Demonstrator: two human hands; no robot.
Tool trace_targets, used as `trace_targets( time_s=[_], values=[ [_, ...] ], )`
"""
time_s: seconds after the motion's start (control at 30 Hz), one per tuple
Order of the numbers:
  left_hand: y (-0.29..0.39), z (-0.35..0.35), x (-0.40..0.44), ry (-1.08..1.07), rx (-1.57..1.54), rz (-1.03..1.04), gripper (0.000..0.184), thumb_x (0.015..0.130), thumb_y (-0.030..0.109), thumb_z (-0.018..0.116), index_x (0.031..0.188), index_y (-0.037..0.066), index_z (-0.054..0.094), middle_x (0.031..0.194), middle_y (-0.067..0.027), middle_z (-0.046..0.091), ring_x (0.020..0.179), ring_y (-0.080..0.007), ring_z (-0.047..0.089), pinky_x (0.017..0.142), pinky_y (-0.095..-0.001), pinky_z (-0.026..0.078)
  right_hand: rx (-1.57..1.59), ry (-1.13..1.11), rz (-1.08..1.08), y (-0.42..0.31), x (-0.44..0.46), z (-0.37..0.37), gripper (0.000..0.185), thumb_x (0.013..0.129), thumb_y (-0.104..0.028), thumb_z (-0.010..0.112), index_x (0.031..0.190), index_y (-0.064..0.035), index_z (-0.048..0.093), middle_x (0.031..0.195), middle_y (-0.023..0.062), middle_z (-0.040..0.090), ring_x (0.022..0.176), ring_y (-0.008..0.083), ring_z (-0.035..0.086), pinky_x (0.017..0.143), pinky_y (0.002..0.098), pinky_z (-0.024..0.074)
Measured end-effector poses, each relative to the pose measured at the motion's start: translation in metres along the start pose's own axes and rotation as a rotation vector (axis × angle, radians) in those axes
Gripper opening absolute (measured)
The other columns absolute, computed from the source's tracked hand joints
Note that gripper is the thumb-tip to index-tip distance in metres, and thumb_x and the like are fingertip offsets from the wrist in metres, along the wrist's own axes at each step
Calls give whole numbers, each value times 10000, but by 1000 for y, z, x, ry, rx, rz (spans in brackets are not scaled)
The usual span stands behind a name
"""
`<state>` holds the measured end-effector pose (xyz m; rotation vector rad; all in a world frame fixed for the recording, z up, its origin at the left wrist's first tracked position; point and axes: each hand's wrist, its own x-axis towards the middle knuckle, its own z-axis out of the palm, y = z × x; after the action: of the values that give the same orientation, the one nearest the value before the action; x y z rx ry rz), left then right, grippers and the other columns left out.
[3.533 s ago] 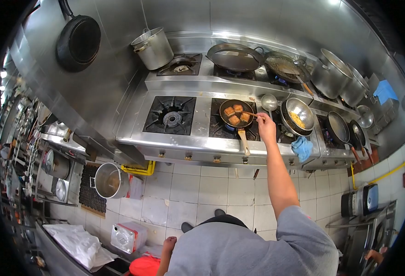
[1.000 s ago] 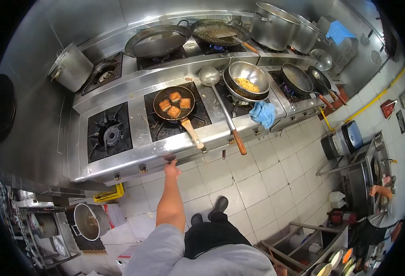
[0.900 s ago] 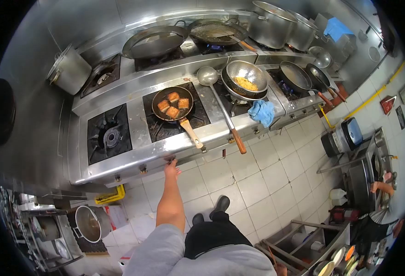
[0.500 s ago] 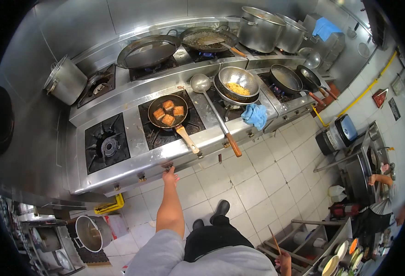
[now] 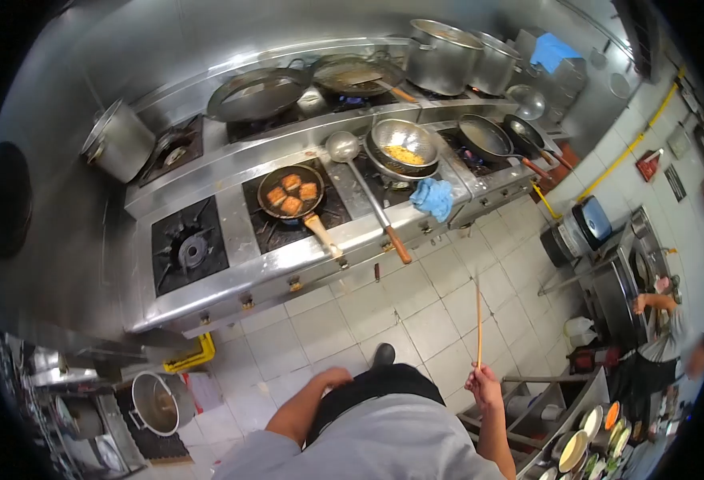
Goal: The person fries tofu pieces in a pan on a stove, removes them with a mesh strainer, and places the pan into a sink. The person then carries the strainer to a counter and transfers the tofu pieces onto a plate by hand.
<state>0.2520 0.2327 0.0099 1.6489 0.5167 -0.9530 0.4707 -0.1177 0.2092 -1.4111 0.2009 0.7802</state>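
Note:
My right hand point(image 5: 484, 386) grips thin wooden chopsticks point(image 5: 480, 328) that point up over the floor, to the right of my body. Close to my thigh, below the stove front, is my left hand point(image 5: 336, 378); its fingers are blurred and partly hidden. A black frying pan point(image 5: 272, 210) sits on a front burner with several browned square pieces point(image 5: 291, 206) in it. Its pale handle point(image 5: 321, 235) points toward me. To its right a long ladle point(image 5: 372, 196) lies across the stove, its wooden grip beyond the edge.
A metal bowl with yellow food point(image 5: 404, 154) and a blue cloth point(image 5: 432, 199) are right of the ladle. Woks, large pots point(image 5: 445, 64) and more pans occupy other burners. A pot point(image 5: 156, 404) stands at lower left. At the right is another person point(image 5: 664, 340).
My left hand has left the stove's front knob and drawn back to my thigh. My right hand has risen into fuller view with the chopsticks. The camera view has shifted slightly.

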Motion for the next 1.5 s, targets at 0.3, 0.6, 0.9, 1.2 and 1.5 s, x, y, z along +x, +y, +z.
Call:
trace_targets(
  time_s=[0.3, 0.6, 0.9, 1.2, 1.5],
  values=[
    [-103, -44, -101, 985, -764, -65, 340, 780, 258, 557, 1073, 88, 533, 863, -65, 590, 642, -185, 570, 497, -325, 471, -287, -301, 109, -36, 130, 54, 236, 911, -219, 487, 1055, -38, 534, 602, 8, 497, 529, 117, 491, 529, 256, 437],
    [-121, 136, -43, 577, -809, -277, 322, 797, 217, 568, 1077, 58, 556, 980, -119, 594, 790, -233, 602, 620, -429, 517, -470, -203, 83, -56, 201, -14, 245, 885, -166, 503, 1108, -65, 498, 581, 22, 508, 453, 127, 493, 433, 257, 434],
    [-45, 98, -6, 494, -251, -179, 339, 788, 204, 574, 1096, 63, 559, 937, -117, 615, 802, -247, 623, 656, -366, 547, -745, 67, 131, -29, 230, -173, 114, 828, -85, 534, 934, -51, 561, 664, 87, 601, 465, 116, 523, 365, 224, 375],
    [58, -13, 11, 572, -406, -86, 309, 812, 250, 542, 1042, 46, 565, 814, -81, 612, 628, -179, 596, 462, -301, 475, -297, 528, -322, -71, 162, -188, 129, 855, -132, 549, 956, -59, 583, 718, -14, 551, 555, 43, 445, 434, 176, 337],
    [87, -46, 47, 255, -182, -83, 284, 852, 290, 543, 1002, 49, 526, 862, -80, 602, 742, -205, 596, 572, -344, 492, 149, 944, -708, -113, -64, -209, 175, 893, -224, 536, 887, -50, 540, 702, 9, 546, 558, 70, 451, 508, 212, 374]
  ],
)
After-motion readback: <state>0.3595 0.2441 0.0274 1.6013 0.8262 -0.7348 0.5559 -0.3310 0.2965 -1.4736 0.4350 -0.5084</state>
